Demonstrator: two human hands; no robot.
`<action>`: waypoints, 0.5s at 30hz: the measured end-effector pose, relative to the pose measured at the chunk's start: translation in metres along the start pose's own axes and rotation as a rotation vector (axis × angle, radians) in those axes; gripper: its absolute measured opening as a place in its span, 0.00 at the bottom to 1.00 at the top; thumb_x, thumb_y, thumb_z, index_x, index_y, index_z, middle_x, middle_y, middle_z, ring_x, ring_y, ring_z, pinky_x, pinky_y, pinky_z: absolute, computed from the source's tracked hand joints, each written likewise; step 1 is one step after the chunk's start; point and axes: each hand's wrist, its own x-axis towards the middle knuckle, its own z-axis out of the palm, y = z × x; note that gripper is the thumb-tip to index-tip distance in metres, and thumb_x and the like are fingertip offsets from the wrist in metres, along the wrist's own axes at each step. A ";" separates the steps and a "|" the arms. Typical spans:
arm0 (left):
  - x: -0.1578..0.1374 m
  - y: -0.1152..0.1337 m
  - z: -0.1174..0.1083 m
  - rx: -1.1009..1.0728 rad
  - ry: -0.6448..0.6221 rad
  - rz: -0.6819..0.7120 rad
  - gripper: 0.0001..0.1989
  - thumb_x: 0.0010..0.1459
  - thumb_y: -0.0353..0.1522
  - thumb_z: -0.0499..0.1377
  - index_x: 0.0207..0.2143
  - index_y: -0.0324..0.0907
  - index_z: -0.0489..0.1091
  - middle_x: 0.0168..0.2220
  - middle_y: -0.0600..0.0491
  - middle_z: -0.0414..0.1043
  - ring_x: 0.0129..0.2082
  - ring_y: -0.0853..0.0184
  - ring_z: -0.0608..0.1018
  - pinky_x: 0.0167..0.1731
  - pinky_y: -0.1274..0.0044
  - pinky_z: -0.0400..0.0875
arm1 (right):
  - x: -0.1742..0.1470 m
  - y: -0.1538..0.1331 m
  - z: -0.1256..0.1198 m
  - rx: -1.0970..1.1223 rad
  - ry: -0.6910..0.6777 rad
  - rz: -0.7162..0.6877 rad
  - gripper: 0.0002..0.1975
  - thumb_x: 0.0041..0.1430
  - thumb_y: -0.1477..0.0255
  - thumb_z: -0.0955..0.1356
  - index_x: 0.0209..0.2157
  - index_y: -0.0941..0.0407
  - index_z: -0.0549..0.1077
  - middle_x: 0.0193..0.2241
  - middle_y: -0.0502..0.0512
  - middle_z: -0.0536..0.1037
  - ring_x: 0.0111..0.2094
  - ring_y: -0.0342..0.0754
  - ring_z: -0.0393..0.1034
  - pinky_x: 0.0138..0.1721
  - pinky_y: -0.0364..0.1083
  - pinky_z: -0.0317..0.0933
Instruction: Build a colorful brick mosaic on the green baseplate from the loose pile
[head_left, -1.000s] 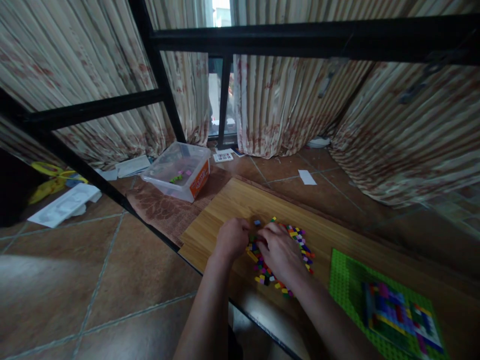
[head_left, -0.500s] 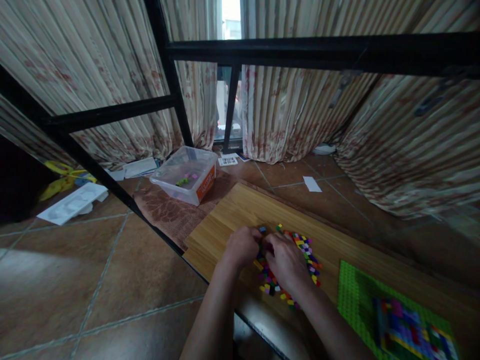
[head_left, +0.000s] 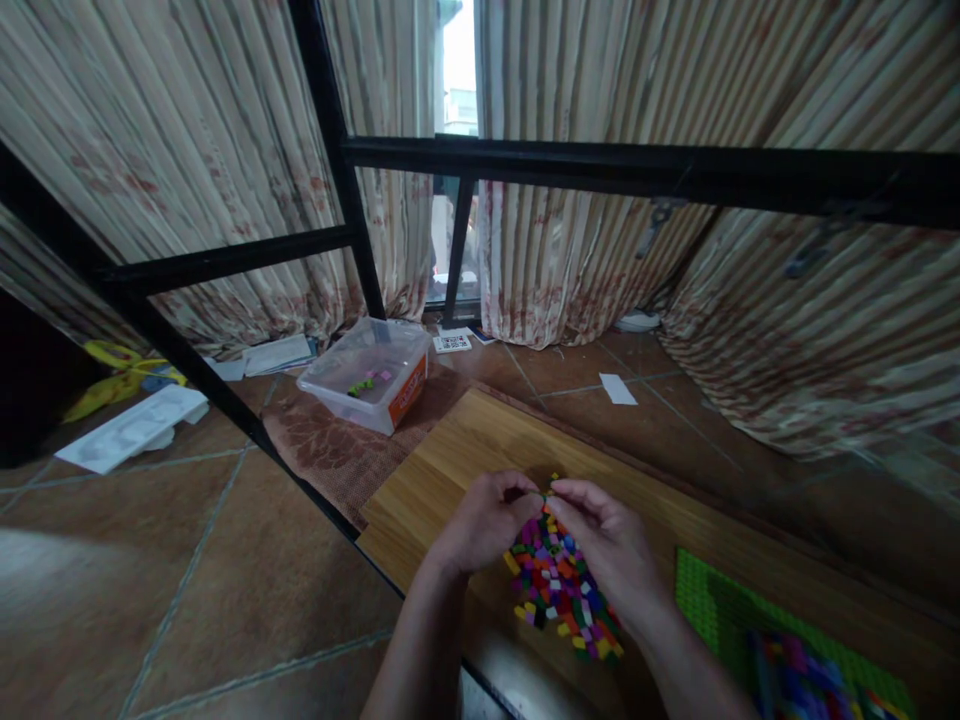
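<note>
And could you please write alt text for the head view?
A person's left hand and right hand close together above multicoloured toy bricks on a wooden tabletop. A green studded baseplate lies right, a clear plastic bin back left.

Head-worn view, looking forward and down at hands (head_left: pixel 484 525).

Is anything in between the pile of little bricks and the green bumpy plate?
Yes: in this view, the right hand and forearm cross between the brick pile and the green plate, over the wooden board.

Left hand (head_left: pixel 486 522) and right hand (head_left: pixel 618 546), perhaps touching, hover over coloured bricks (head_left: pixel 559 582).
</note>
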 end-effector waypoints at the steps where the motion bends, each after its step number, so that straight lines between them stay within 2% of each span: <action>1: 0.000 0.001 0.001 -0.009 0.008 0.001 0.09 0.56 0.35 0.57 0.30 0.37 0.70 0.24 0.57 0.64 0.25 0.73 0.64 0.26 0.81 0.59 | -0.001 -0.001 0.002 0.023 0.013 0.013 0.18 0.50 0.57 0.71 0.37 0.56 0.78 0.34 0.56 0.81 0.37 0.52 0.75 0.40 0.49 0.66; 6: -0.002 0.006 0.004 -0.069 0.014 0.002 0.09 0.56 0.35 0.56 0.27 0.37 0.68 0.23 0.58 0.61 0.24 0.74 0.61 0.25 0.81 0.56 | -0.004 -0.007 0.007 0.091 0.015 0.014 0.18 0.47 0.55 0.73 0.31 0.56 0.79 0.29 0.54 0.80 0.33 0.51 0.73 0.38 0.47 0.65; 11: -0.005 0.009 0.004 -0.233 -0.013 -0.009 0.11 0.55 0.37 0.58 0.28 0.37 0.68 0.23 0.58 0.60 0.22 0.75 0.59 0.24 0.81 0.54 | -0.003 -0.001 0.001 0.165 -0.074 0.075 0.19 0.50 0.55 0.72 0.36 0.56 0.79 0.28 0.53 0.80 0.32 0.50 0.73 0.36 0.47 0.65; 13: -0.005 0.008 0.003 -0.250 0.016 -0.019 0.11 0.55 0.37 0.59 0.29 0.37 0.69 0.23 0.58 0.61 0.22 0.75 0.60 0.24 0.81 0.54 | -0.001 0.005 -0.002 0.065 -0.069 0.035 0.17 0.52 0.56 0.71 0.36 0.56 0.79 0.30 0.54 0.81 0.34 0.51 0.74 0.38 0.48 0.65; 15: -0.003 0.006 0.002 -0.204 0.056 -0.031 0.10 0.56 0.35 0.57 0.29 0.36 0.70 0.23 0.57 0.63 0.23 0.75 0.61 0.24 0.81 0.54 | 0.000 0.011 -0.005 -0.150 -0.030 -0.064 0.14 0.56 0.59 0.68 0.35 0.55 0.79 0.33 0.55 0.81 0.35 0.51 0.74 0.39 0.48 0.65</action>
